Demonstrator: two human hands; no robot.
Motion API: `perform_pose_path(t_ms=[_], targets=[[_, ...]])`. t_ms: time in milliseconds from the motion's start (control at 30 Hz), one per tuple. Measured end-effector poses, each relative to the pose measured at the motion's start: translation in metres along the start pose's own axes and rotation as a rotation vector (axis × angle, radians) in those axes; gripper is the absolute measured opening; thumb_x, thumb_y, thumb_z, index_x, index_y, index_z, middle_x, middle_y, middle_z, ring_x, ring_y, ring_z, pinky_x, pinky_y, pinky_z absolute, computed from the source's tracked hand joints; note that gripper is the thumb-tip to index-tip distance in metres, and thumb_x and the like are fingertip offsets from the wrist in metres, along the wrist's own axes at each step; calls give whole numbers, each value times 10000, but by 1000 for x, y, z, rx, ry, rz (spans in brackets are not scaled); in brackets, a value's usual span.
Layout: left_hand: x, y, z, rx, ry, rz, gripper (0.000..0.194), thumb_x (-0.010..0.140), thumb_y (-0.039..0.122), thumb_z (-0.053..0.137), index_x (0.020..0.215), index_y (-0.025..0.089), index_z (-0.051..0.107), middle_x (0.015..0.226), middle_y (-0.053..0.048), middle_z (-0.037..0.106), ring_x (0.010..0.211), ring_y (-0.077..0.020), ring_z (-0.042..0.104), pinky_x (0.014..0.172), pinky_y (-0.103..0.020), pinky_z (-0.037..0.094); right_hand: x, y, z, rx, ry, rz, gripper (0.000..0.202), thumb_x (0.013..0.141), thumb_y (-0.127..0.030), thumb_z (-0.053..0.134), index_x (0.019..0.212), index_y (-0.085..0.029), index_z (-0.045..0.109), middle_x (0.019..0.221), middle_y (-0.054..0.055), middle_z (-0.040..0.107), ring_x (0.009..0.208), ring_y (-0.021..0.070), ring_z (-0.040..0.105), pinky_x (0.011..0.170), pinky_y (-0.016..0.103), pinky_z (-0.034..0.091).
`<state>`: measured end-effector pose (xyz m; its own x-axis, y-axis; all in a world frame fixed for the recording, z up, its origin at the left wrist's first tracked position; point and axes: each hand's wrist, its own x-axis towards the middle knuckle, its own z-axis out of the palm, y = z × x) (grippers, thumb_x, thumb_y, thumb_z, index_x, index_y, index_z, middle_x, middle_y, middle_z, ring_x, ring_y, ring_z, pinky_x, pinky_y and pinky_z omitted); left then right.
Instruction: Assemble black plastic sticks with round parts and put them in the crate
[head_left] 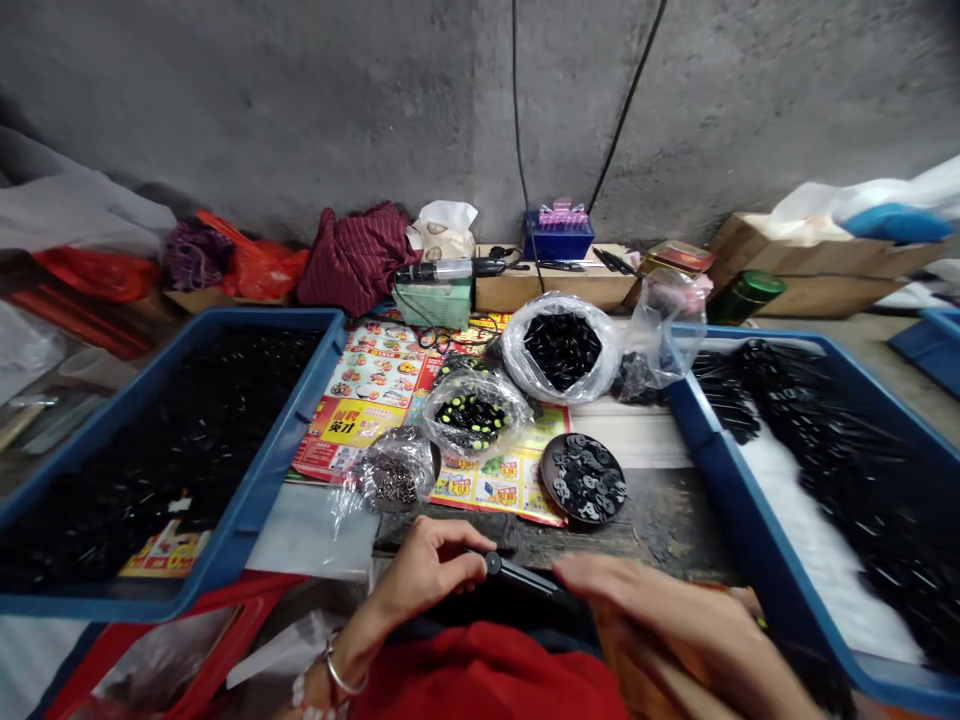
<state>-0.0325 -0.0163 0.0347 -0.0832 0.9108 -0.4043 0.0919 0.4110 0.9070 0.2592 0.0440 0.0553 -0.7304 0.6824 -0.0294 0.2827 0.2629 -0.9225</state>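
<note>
At the bottom centre, a slim black handle-like part [525,580] lies between my hands. My left hand [431,572] pinches its rounded end with thumb and forefinger. My right hand [660,610] is at its other end, slightly blurred, with fingers stretched over it; the fingertips touch or nearly touch the part, and what lies under the palm is hidden. Just beyond are a round dish of flat black pieces [583,478], a bag of small metal pieces [395,472], a bag of black and yellow-green pieces [472,418] and a bag of black pieces [562,348].
Blue trays of black parts stand at left [262,500] and right [757,510]. A printed paper [360,420] covers part of the table. Behind are a green box [435,303] with a cabled tool [450,269], cardboard boxes and cloth. Two cables hang along the wall.
</note>
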Motion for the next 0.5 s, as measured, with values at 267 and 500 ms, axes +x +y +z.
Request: perform_pose_path(t_ms=[267,500], targets=[[-4,14,7,175,-18,144,208,714,190,633,845,133,785,615,-25,702,506,-126,560,496,-204,417,74,-28,48,-26,-138,83,253,906,-273,540,971,-141,744,891,86,767,794,243,686,674,267,500],[-11,17,13,289,-46,196,181,721,164,645,816,170,799,649,-16,743,554,-140,589,548,-209,423,77,-2,58,356,-288,307,337,838,-389,613,771,-82,734,643,35,665,548,127,530,497,207,373]])
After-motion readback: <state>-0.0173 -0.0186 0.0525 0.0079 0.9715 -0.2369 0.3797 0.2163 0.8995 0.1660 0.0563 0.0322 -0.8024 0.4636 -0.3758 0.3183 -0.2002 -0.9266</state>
